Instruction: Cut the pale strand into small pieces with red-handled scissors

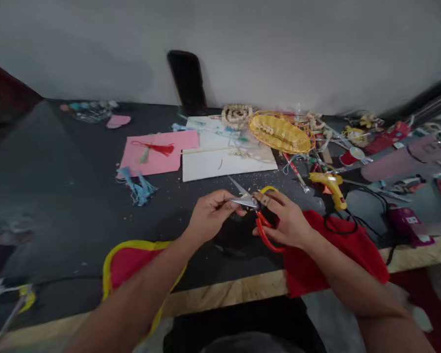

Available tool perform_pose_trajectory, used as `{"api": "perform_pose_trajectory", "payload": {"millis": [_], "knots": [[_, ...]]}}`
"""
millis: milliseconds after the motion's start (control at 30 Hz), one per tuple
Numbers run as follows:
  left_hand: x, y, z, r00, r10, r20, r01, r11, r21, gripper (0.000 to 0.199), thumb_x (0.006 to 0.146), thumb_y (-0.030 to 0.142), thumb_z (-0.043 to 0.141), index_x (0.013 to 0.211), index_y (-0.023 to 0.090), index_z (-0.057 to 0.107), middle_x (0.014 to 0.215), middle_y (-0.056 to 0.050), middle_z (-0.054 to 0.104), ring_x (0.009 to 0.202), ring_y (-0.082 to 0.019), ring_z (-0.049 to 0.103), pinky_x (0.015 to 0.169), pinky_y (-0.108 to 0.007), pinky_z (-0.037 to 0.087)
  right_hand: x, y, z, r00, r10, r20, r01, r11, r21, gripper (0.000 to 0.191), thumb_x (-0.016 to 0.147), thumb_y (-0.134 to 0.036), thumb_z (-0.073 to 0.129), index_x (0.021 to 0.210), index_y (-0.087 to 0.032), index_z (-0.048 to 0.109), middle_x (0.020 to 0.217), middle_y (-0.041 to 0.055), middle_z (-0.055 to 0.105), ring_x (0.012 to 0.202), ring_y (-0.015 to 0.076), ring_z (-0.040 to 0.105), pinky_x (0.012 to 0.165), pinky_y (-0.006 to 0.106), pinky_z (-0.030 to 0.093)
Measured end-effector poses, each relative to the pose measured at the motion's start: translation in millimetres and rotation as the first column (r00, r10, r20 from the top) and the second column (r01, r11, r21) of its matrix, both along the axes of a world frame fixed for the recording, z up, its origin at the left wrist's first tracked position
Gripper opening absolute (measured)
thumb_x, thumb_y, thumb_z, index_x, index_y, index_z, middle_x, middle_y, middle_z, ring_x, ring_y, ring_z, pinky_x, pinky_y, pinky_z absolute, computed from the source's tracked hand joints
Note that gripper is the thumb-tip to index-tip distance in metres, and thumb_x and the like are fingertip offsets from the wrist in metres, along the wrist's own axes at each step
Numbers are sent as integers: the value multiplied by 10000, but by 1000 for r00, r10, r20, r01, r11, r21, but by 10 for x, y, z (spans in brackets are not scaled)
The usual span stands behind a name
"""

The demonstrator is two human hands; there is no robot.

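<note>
My right hand (289, 223) grips a pair of scissors (247, 201) by its handles, one red and one yellow. The blades stand apart and point left. My left hand (208, 215) is closed in a pinch at the lower blade. A small pale bit shows between the blades, but what the left fingers hold is too small to name. Just beyond the hands lies a white board (228, 164) with a thin stick and small scraps on it. To its left, red and pale green tassels rest on pink sheets (132, 164), beside blue tassels (139, 190).
A yellow wicker basket (282, 132) and a beaded coil (237, 116) stand at the back. A phone (188, 81) leans on the wall. Right of my hands are a yellow glue gun (330, 186) with its cord and a red cloth (338, 255). Yellow-edged cloth (128, 264) lies under my left forearm.
</note>
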State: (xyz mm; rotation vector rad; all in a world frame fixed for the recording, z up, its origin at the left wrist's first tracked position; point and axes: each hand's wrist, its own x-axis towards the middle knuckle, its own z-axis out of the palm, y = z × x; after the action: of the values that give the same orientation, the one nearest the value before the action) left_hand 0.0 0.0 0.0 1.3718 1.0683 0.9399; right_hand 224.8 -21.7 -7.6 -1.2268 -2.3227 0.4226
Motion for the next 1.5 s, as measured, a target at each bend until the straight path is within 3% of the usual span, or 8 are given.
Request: {"api": "perform_pose_trajectory", "payload": {"millis": [267, 400, 733, 900, 1000, 1100, 1233, 1500], "knots": [[-14, -11, 6, 980, -77, 186, 108, 981, -163, 211, 815, 331, 659, 744, 135, 631, 606, -28, 687, 430, -53, 368, 438, -186, 277, -13, -18, 12, 999, 41, -19, -40, 996, 79, 760, 793, -606, 631, 1384, -156, 472, 1131, 151, 621, 1049, 262, 602, 909, 402, 547], [-6, -6, -7, 970, -68, 235, 116, 974, -197, 258, 808, 366, 673, 724, 134, 597, 594, -26, 680, 417, -41, 354, 414, -170, 248, -9, -19, 39, 999, 39, -1, -38, 997, 72, 741, 805, -594, 625, 1383, -154, 475, 1122, 147, 620, 1045, 254, 604, 909, 387, 546], [-23, 36, 43, 938, -144, 315, 269, 875, -402, 390, 673, 434, 775, 654, 147, 511, 520, -28, 652, 348, -16, 275, 369, -161, 146, 30, 14, 29, 995, 96, -4, -95, 993, 71, 752, 792, -601, 636, 1382, -165, 475, 1123, 150, 601, 1054, 265, 587, 902, 405, 542], [20, 29, 13, 961, -84, 262, 173, 925, -338, 353, 723, 456, 725, 717, 139, 569, 554, -28, 659, 377, -33, 312, 386, -173, 203, 2, -5, 30, 999, 40, 17, -41, 998, 49, 747, 793, -600, 637, 1374, -155, 483, 1120, 153, 629, 1038, 268, 613, 897, 409, 550], [62, 14, 6, 993, 7, 121, 18, 978, -206, 286, 741, 410, 706, 777, 137, 628, 658, -37, 695, 432, -52, 392, 426, -186, 290, -25, -4, 26, 1000, -18, -6, 18, 1000, 2, 693, 812, -565, 635, 1357, -159, 495, 1167, 148, 633, 1063, 268, 614, 917, 407, 545], [84, 2, 19, 996, 88, -6, -88, 989, -116, 199, 745, 331, 684, 787, 138, 660, 713, -38, 707, 466, -65, 434, 449, -194, 325, -36, 1, 18, 999, -29, -38, 28, 999, -29, 658, 816, -533, 646, 1357, -191, 490, 1210, 123, 629, 1114, 262, 598, 951, 405, 531], [63, 4, 41, 998, 44, -39, -47, 994, -99, 163, 768, 286, 632, 725, 134, 672, 623, -31, 681, 438, -63, 394, 438, -196, 289, -15, 7, 13, 999, -36, 4, 36, 998, -43, 744, 768, -585, 672, 1381, -213, 474, 1208, 129, 608, 1128, 282, 585, 940, 430, 536], [25, 7, 19, 989, -42, 143, 72, 975, -208, 170, 742, 311, 688, 722, 145, 657, 615, -38, 699, 405, -49, 352, 418, -187, 249, 4, 0, 3, 1000, 22, 2, -22, 1000, 0, 740, 788, -562, 660, 1396, -192, 455, 1172, 140, 610, 1092, 272, 586, 937, 431, 531]]}}
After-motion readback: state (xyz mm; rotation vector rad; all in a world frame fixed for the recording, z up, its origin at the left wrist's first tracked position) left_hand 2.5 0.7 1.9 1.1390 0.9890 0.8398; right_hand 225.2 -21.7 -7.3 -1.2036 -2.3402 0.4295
